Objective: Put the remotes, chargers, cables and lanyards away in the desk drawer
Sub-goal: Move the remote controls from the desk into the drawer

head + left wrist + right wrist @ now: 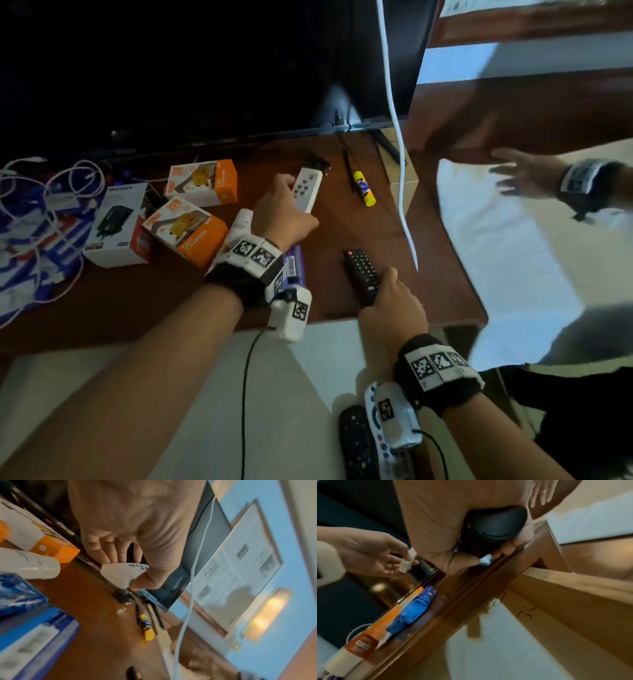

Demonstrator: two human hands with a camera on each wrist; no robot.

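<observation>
— How is the white remote point(307, 189) held?

— It is gripped by the left hand point(282, 214), whose fingers are curled over its far edge while the thumb is pressed against its near end. In the left wrist view the remote point(122, 573) is seen wedged between the bent fingers point(101, 550) and the thumb tip. It is located toward the back of the desk point(342, 219), close to the base of the dark screen point(205, 68).

— And the black remote point(363, 274)?

— It is clasped at its near end by the right hand point(394, 308), close to the desk's front edge. The button face is pointed upward and away from the wrist. In the right wrist view only its rounded dark underside point(496, 524) is shown, enclosed by the palm and curled fingers point(520, 539), with the desk edge point(471, 597) just below.

— What is shown only from the head?

— Two orange charger boxes point(202, 183) and a white box point(118, 226) are seen left of the left hand, beside a tangle of white cables point(51, 192) and blue-and-white lanyards point(34, 246). A yellow glue stick point(364, 188) is laid between the two remotes, farther back. Two more remotes point(356, 442) are visible low down, beneath the right wrist; what they rest in cannot be told. Another person's hand point(517, 176), fingers spread, is seen at the right.

— And from the wrists alone?

— A white cable point(193, 574) hanging before the screen is shown clearly from the left wrist.
</observation>
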